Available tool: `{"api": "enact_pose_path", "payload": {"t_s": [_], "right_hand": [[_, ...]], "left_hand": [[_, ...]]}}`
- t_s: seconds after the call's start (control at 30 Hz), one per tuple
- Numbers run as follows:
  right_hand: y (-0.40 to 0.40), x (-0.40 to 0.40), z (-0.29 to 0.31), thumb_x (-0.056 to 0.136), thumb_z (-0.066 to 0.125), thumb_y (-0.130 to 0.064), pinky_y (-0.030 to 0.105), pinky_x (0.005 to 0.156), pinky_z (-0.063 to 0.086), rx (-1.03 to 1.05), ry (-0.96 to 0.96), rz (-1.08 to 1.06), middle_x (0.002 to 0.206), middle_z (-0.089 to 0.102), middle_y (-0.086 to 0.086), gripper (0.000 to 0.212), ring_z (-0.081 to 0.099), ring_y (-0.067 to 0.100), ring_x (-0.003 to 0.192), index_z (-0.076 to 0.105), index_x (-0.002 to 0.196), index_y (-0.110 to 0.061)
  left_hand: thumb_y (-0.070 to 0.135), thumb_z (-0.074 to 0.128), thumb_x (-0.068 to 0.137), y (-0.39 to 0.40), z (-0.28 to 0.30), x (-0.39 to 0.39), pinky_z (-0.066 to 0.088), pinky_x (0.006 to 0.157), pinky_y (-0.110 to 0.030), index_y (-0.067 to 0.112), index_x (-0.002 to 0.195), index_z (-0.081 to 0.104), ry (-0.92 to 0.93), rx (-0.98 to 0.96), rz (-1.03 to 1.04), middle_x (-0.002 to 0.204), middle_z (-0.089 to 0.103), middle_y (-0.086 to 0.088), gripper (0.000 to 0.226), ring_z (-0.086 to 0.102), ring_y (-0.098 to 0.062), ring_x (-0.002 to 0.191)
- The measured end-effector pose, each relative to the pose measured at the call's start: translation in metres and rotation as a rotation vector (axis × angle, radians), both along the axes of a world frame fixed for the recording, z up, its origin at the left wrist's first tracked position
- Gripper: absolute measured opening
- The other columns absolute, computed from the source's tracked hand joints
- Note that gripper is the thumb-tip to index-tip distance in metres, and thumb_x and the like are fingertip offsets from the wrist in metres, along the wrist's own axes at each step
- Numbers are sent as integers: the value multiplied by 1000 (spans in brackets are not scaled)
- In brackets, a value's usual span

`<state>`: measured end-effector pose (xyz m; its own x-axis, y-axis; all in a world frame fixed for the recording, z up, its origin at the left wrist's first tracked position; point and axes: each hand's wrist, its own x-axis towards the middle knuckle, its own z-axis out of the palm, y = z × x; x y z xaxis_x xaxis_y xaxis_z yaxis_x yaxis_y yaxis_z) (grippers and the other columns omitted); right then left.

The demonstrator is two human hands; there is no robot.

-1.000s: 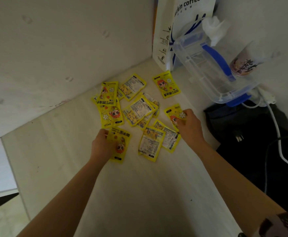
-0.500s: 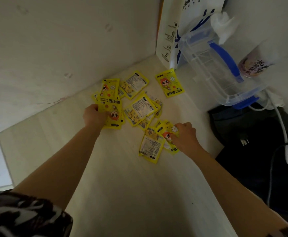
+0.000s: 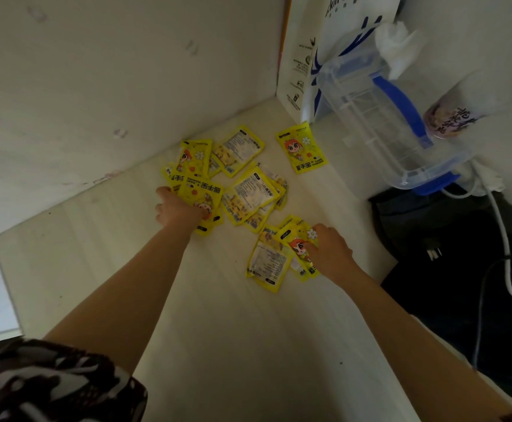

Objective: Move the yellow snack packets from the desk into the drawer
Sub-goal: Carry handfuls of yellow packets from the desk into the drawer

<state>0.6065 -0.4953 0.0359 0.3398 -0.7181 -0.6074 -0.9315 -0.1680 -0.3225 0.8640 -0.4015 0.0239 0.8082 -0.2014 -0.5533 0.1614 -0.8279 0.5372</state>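
Observation:
Several yellow snack packets [image 3: 250, 193] lie scattered on the pale desk [image 3: 233, 330], towards the far corner. My left hand [image 3: 177, 210] grips a packet [image 3: 201, 196] at the left side of the pile, over other packets. My right hand [image 3: 329, 251] pinches a packet with a cartoon face [image 3: 298, 248], which lies on a small stack at the near right. One packet [image 3: 301, 147] lies alone at the back. No drawer is in view.
A white coffee paper bag [image 3: 306, 56] stands in the back corner. Beside it a clear plastic box with blue clips [image 3: 379, 117] leans, and a cup [image 3: 449, 117] sits to its right. A dark bag [image 3: 461, 254] and white cable [image 3: 504, 239] fill the right side.
My left hand moved away from me to the left pile and took hold of packets there. My right hand drew its packet nearer, onto the stack at the near right.

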Motion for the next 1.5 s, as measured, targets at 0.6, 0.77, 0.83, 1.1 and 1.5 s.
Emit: {"api": "enact_pose_path", "payload": {"t_s": [0.6, 0.77, 0.83, 1.1, 1.5], "right_hand": [[21, -29, 37, 90, 65, -25, 18, 54, 38, -78, -428, -532, 101, 55, 0, 39, 54, 16, 80, 46, 122, -12], [43, -21, 28, 83, 70, -31, 46, 82, 57, 108, -456, -641, 95, 71, 5, 22, 69, 24, 87, 65, 98, -16], [52, -14, 22, 81, 73, -29, 48, 84, 56, 180, -442, -650, 96, 72, 6, 24, 69, 25, 88, 67, 100, -16], [68, 14, 4, 82, 67, -36, 37, 82, 53, 182, -356, -612, 110, 63, 10, 34, 62, 28, 98, 61, 108, -14], [62, 45, 2, 95, 53, -25, 48, 98, 36, 112, -157, -393, 135, 37, 15, 43, 31, 35, 126, 39, 133, -14]], "left_hand": [[8, 79, 71, 81, 20, -32, 49, 66, -31, 17, 98, 60, 40, -286, 118, 95, 65, -4, 34, 63, -24, 85], [7, 80, 71, 70, 30, -38, 56, 70, -34, 15, 105, 67, 113, -390, 42, 92, 71, -2, 37, 68, -19, 81], [6, 80, 71, 59, 34, -41, 56, 66, -31, 16, 101, 68, 130, -424, -25, 89, 72, 0, 35, 69, -17, 79], [7, 81, 70, 2, 27, -34, 57, 82, -42, 16, 97, 68, 106, -361, -299, 92, 72, -5, 31, 69, -24, 89], [25, 74, 78, -22, 4, -39, 46, 89, -47, 6, 111, 50, -232, 38, -740, 111, 55, -15, 45, 47, -34, 110]]}}
